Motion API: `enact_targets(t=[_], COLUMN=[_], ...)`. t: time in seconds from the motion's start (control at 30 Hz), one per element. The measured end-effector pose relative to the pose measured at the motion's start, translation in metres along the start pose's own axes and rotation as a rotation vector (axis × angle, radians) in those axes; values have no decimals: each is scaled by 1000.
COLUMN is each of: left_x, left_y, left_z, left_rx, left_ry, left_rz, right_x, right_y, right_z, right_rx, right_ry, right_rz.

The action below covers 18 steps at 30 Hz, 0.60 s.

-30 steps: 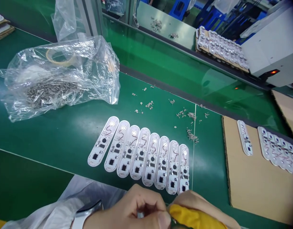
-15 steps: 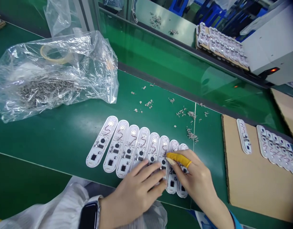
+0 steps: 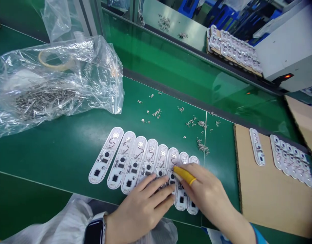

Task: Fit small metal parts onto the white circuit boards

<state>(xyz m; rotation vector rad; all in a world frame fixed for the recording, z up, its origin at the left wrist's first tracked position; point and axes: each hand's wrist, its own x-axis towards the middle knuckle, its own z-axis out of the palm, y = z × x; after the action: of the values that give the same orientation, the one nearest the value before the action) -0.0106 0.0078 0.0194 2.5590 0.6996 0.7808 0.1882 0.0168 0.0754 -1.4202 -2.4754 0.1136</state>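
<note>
A slanted row of several white oval-ended circuit boards (image 3: 115,178) lies on the green table, each with a round silver disc and thin wires near its top. My left hand (image 3: 145,205), watch at the wrist, rests palm down over the lower middle boards with its fingers spread. My right hand (image 3: 206,189) wears a yellow finger cover and bends over the right-hand boards. Its thumb and index finger are pressed together at the wires of a board just below its disc; whatever is between the tips is too small to make out.
Small metal parts (image 3: 203,146) lie scattered behind the boards. A clear plastic bag (image 3: 95,88) with metal parts and a tape roll sits at the left. Cardboard (image 3: 267,200) at the right carries more boards. A green partition (image 3: 171,67) runs along the back.
The view has shifted slightly, so the table items sit a little lower and further left. My right hand has tilted over, with its fingertips still at the same area of the boards.
</note>
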Motion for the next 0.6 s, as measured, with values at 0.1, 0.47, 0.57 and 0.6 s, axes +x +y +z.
enact_targets(t=[0.1, 0.47, 0.57, 0.6], left_x=[0, 1, 4, 6], left_y=[1, 0, 6, 10], left_z=[-2, -5, -18, -23], left_rx=[2, -18, -146, -220], left_ry=[-9, -41, -9, 8], left_rz=[1, 11, -47, -111], right_x=[8, 38, 34, 30], right_y=[31, 88, 58, 44], right_z=[-6, 24, 6, -2], right_rx=[63, -52, 15, 49], right_ry=[64, 3, 54, 73], right_rz=[233, 261, 175, 139])
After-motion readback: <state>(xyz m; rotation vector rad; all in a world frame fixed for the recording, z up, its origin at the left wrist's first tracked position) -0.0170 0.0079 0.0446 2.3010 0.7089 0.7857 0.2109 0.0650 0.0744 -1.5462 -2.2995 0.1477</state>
